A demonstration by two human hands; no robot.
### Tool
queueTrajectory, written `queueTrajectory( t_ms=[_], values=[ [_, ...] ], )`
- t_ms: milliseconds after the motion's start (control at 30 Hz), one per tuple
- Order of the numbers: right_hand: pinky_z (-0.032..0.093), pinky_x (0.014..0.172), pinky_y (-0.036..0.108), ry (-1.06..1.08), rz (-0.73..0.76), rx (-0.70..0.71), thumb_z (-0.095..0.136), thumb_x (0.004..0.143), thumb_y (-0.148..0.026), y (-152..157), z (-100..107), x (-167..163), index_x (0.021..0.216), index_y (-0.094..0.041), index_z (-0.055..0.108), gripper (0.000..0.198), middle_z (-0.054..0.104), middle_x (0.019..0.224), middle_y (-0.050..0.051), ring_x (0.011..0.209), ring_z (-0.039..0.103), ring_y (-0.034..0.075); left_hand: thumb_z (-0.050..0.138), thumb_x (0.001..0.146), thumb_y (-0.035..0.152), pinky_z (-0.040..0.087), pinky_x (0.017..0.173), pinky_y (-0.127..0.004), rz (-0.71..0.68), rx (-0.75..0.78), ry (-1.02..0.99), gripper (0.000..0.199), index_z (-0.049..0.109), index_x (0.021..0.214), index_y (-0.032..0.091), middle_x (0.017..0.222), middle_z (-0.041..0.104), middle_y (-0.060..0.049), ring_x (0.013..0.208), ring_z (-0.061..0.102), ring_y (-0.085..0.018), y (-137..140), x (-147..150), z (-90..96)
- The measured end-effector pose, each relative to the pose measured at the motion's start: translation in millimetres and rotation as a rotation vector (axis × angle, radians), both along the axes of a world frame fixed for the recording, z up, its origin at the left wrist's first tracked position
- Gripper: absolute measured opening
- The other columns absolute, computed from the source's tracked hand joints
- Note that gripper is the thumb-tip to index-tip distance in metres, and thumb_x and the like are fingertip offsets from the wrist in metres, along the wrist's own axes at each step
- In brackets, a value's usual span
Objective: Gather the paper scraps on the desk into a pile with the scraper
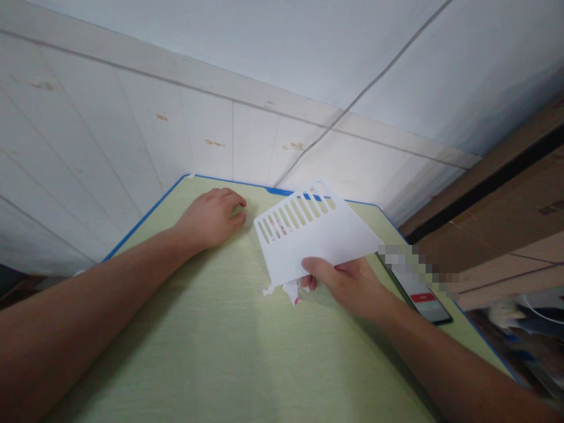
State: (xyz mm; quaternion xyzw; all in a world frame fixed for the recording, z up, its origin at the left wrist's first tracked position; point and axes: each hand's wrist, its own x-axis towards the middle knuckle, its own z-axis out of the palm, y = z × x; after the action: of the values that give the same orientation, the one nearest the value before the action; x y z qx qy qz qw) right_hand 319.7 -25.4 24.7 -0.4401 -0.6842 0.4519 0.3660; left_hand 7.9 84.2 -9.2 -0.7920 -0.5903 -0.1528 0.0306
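My right hand (343, 282) grips the lower edge of a white sheet (317, 238), thumb on top and fingers underneath. A row of long narrow slots is cut along its far side. The sheet is tilted above the table. Torn paper scraps (291, 292), one with a pinkish-red mark, show below its near edge; more bits are visible through the slots. To the left of the sheet, my left hand (214, 217) rests on the tabletop. Its fingers are loosely bent, with a gap between thumb and forefinger, and it holds nothing.
The pale green tabletop (189, 352) has a blue edge and meets a white panelled wall (255, 141). A phone (429, 305) lies by the right edge, partly pixelated. A grey cable (365, 88) runs down the wall. Cardboard boxes (506, 200) stand at the right.
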Motion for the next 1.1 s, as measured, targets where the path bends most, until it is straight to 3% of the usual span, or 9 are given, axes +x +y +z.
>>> queueTrajectory(
  t_ms=[267, 467, 833, 1000, 1100],
  values=[
    [0.065, 0.062, 0.03, 0.04, 0.11, 0.007, 0.072, 0.083, -0.031, -7, 20, -4, 0.07, -0.029, 0.068, 0.014, 0.072, 0.067, 0.0, 0.064, 0.074, 0.02, 0.055, 0.108, 0.051, 0.054, 0.133, -0.052, -0.001, 0.0, -0.044, 0.052, 0.086, 0.139, 0.023, 0.157, 0.083, -0.015, 0.15, 0.075, -0.039, 2, -3, -1.2],
    [0.059, 0.054, 0.028, 0.029, 0.147, -0.066, 0.078, 0.084, -0.033, -5, 17, 3, 0.075, -0.026, 0.071, 0.013, 0.074, 0.066, 0.002, 0.058, 0.069, 0.019, 0.055, 0.107, 0.053, 0.056, 0.133, -0.054, -0.002, 0.01, -0.056, 0.053, 0.089, 0.138, 0.025, 0.153, 0.085, -0.015, 0.148, 0.075, -0.04, 4, -4, -2.4],
    [0.066, 0.06, 0.031, -0.018, 0.183, -0.074, 0.082, 0.088, -0.033, -5, 21, 6, 0.079, -0.026, 0.072, 0.015, 0.078, 0.071, 0.003, 0.065, 0.076, 0.021, 0.052, 0.105, 0.055, 0.056, 0.13, -0.051, -0.001, 0.015, -0.057, 0.058, 0.09, 0.136, 0.023, 0.147, 0.087, -0.015, 0.148, 0.076, -0.038, 9, -6, -4.7],
    [0.068, 0.068, 0.032, -0.098, 0.188, 0.077, 0.081, 0.095, -0.034, -13, 21, 17, 0.075, -0.027, 0.075, 0.021, 0.082, 0.073, 0.003, 0.068, 0.078, 0.022, 0.053, 0.106, 0.056, 0.055, 0.132, -0.049, 0.007, 0.022, -0.058, 0.058, 0.089, 0.136, 0.023, 0.15, 0.086, -0.014, 0.148, 0.076, -0.038, 13, -8, -6.6],
    [0.07, 0.079, 0.036, -0.165, 0.067, 0.156, 0.08, 0.102, -0.036, -32, 12, 32, 0.075, -0.028, 0.082, 0.029, 0.085, 0.076, 0.004, 0.075, 0.082, 0.024, 0.054, 0.106, 0.053, 0.055, 0.134, -0.05, 0.012, 0.025, -0.058, 0.055, 0.088, 0.137, 0.023, 0.152, 0.085, -0.015, 0.149, 0.075, -0.038, 12, -6, -5.9]
  ],
)
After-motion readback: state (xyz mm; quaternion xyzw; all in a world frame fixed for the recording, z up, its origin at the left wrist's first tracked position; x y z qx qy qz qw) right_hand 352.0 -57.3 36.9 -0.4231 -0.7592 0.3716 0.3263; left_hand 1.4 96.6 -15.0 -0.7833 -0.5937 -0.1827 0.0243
